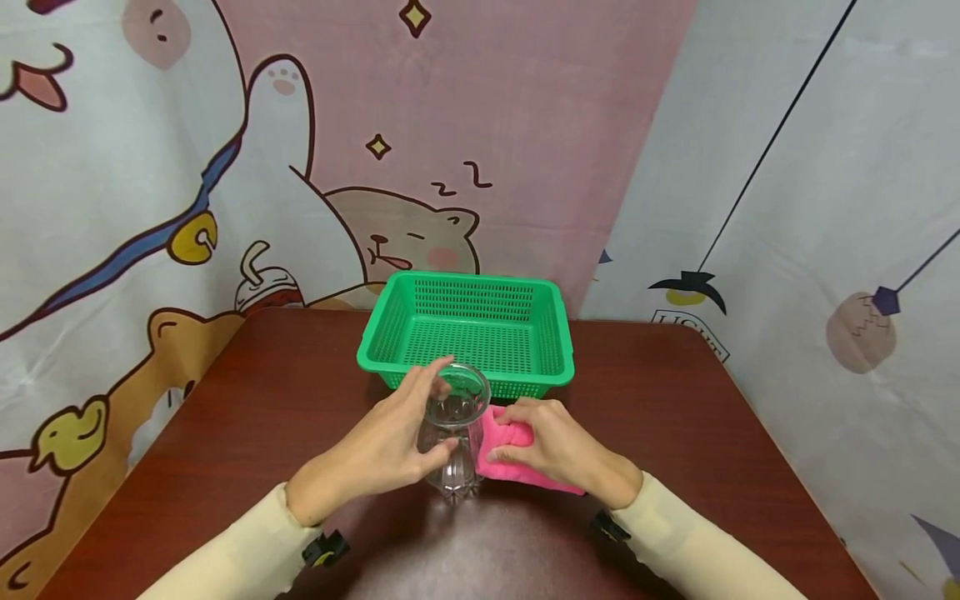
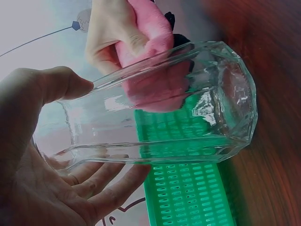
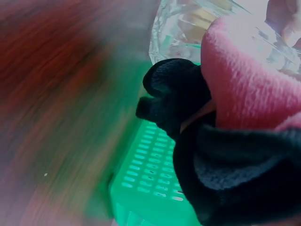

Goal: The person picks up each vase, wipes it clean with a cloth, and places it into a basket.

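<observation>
A clear, faceted glass vase (image 1: 459,467) stands between the hands, with its round rim at the top in the head view. My left hand (image 1: 382,446) grips it near the rim, thumb on one side and fingers around the other. The vase's base (image 2: 235,94) is close over the tabletop in the left wrist view. On the right, my right hand (image 1: 558,446) holds a bunched pink cloth (image 1: 491,442) against the vase's outer side. In the right wrist view the cloth (image 3: 254,80) and loops of black fabric (image 3: 176,89) hide most of that hand.
Just behind the vase, a green plastic basket (image 1: 480,333) with slotted walls sits near the far edge of the brown table (image 1: 645,375). A cartoon-printed curtain (image 1: 540,150) hangs behind the table. Black devices (image 1: 325,550) are strapped at both wrists.
</observation>
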Demonstrator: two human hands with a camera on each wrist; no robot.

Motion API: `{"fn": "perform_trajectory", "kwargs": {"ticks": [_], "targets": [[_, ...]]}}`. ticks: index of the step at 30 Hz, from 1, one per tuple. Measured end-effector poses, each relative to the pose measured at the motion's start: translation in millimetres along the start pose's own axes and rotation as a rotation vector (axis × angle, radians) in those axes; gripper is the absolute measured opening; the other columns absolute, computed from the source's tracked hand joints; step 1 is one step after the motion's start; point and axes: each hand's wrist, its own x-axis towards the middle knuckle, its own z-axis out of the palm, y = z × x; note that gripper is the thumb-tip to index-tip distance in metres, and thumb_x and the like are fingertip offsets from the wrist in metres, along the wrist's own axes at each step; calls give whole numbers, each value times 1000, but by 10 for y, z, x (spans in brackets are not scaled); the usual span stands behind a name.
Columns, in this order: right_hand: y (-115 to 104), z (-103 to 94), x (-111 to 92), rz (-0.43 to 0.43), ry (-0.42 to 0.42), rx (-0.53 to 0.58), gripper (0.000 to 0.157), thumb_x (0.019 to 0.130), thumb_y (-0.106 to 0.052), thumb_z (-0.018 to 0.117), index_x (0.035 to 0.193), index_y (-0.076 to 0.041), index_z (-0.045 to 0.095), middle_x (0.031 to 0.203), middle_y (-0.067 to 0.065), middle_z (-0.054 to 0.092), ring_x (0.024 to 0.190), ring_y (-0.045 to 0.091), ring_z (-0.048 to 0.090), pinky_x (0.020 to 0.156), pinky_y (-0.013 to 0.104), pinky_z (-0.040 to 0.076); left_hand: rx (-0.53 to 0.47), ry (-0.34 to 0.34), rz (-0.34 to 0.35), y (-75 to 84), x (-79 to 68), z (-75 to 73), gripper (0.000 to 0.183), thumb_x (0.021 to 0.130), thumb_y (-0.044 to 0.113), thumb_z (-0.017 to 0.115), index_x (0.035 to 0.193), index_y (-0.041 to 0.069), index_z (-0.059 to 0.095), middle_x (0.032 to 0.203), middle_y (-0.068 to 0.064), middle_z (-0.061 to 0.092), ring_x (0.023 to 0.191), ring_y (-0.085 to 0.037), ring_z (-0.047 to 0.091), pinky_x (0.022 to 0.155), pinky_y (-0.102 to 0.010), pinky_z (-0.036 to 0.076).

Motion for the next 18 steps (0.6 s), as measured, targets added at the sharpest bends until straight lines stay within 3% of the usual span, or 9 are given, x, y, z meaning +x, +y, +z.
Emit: {"fn": "perform_trajectory", "kwargs": {"ticks": [11, 18], "targets": [[38, 61, -59, 36, -82, -93, 42, 94, -41, 100, 119, -8, 89, 104, -2, 80, 96, 9, 75, 86, 28, 67, -2, -5, 2, -9, -7, 0, 106, 101, 24, 90, 182, 11, 25, 150, -13, 63, 126, -29, 77, 97, -41, 64], [60, 98, -89, 24, -122, -164, 40, 94, -39, 101, 115, -9, 88, 97, -2, 75, 88, 6, 71, 77, 23, 64, -5, -7, -7, -6, -14, 2, 105, 101, 23, 89, 183, 12, 24, 153, -12, 63, 124, -29, 78, 98, -43, 64]]}}
